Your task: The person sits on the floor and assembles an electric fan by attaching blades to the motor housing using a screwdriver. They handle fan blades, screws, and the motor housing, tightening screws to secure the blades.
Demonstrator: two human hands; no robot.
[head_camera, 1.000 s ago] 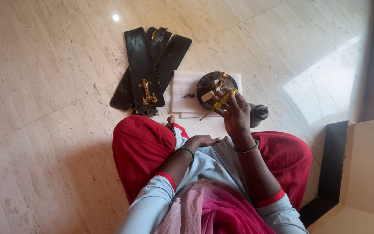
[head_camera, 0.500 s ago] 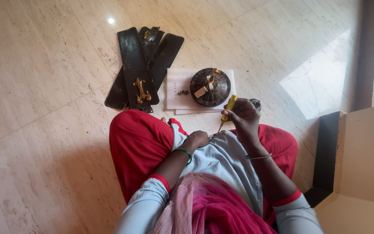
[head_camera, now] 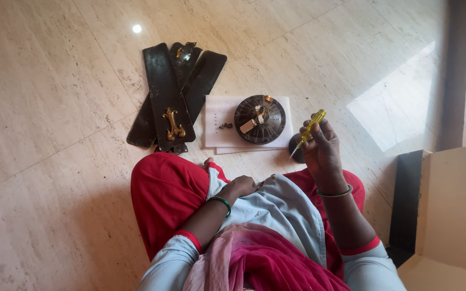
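Head view: right hand (head_camera: 322, 148) with screwdriver (head_camera: 308, 131) beside motor (head_camera: 260, 119).

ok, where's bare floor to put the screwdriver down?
Bare floor left of the fan blades, and right of the motor housing toward the sunlit patch. Crowded: the white paper, with housing and small screws.

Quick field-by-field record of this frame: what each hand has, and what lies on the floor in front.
right hand: raised, grips a yellow-handled screwdriver, tip pointing down-left
left hand: rests on the lap, on the grey garment; whether it holds anything cannot be told
round dark metal motor housing: on white paper sheets, wiring exposed on top
small dark screws: on the paper, left of the housing
dark fan blades with gold ornament: stacked, overlapping, left of the paper
floor: beige marble tiles
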